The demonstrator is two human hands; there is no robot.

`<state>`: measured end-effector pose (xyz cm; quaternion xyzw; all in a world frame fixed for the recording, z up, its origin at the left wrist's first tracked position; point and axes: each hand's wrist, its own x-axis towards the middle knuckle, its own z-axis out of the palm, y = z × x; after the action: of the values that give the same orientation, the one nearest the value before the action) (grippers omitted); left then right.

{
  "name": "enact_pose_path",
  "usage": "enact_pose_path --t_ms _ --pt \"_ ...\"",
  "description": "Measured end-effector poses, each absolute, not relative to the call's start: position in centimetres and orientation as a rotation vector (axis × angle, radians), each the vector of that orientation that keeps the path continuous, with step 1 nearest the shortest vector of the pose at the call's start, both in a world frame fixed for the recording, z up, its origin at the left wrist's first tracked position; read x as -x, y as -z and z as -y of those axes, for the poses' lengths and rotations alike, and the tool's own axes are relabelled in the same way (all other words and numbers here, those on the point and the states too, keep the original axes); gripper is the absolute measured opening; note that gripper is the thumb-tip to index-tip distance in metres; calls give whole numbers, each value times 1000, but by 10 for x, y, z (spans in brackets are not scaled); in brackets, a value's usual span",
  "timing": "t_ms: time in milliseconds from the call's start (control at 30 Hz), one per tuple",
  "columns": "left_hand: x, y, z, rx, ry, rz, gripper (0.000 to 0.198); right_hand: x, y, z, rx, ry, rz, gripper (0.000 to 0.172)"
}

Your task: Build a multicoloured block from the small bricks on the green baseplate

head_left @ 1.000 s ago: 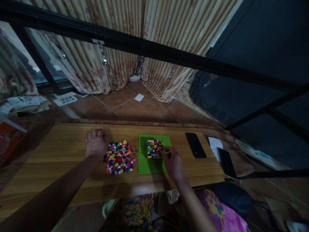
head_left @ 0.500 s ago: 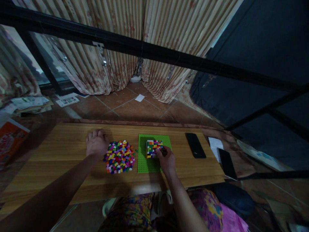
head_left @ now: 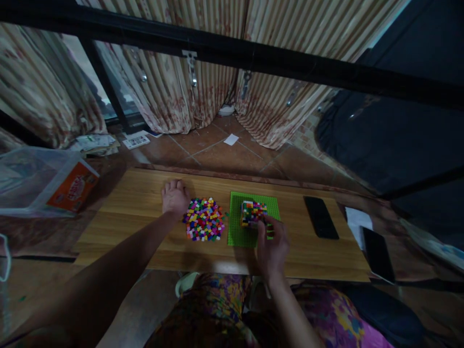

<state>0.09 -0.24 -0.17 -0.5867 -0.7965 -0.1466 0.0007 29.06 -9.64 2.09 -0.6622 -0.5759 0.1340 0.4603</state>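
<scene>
A block of small multicoloured toy bricks (head_left: 253,211) stands on a green studded baseplate (head_left: 236,236). My right hand (head_left: 274,244) is at the block's near right corner, thumb and forefinger bent together; whether a brick is between them is hidden. To the left of the baseplate lies a heap of loose toy bricks (head_left: 204,220) in many colours. Beside the heap's upper left edge, my left hand (head_left: 175,197) rests palm down on the wooden table (head_left: 134,212), fingers stretched forward and holding nothing.
A black phone (head_left: 321,217) lies on the table's right part. Past that edge are another dark device (head_left: 377,253) and white paper (head_left: 358,219). At the left stands a clear plastic bin (head_left: 32,169) with an orange label. A black metal bar (head_left: 217,46) crosses before the curtains.
The head view has turned left, so everything sits further right in the picture. My right hand has drawn slightly back toward me from the brick block. My left hand stays beside the heap.
</scene>
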Motion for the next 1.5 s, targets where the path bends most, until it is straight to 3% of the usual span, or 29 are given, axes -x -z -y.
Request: enact_pose_path --t_ms 200,467,833,1133,1500 --pt "0 2 3 1829 448 2498 44 -236 -16 123 1419 -624 1783 21" --pt "-1 1 3 1843 430 2505 43 -199 -3 106 1550 -560 1944 17" --pt "-1 0 0 1824 427 2503 43 -227 -25 116 1443 -896 1465 16" --pt "0 0 -1 1832 428 2506 42 -315 -20 96 1601 -612 1170 24" --pt "-2 -4 -1 1835 402 2514 43 -315 -13 68 1607 -542 1253 22"
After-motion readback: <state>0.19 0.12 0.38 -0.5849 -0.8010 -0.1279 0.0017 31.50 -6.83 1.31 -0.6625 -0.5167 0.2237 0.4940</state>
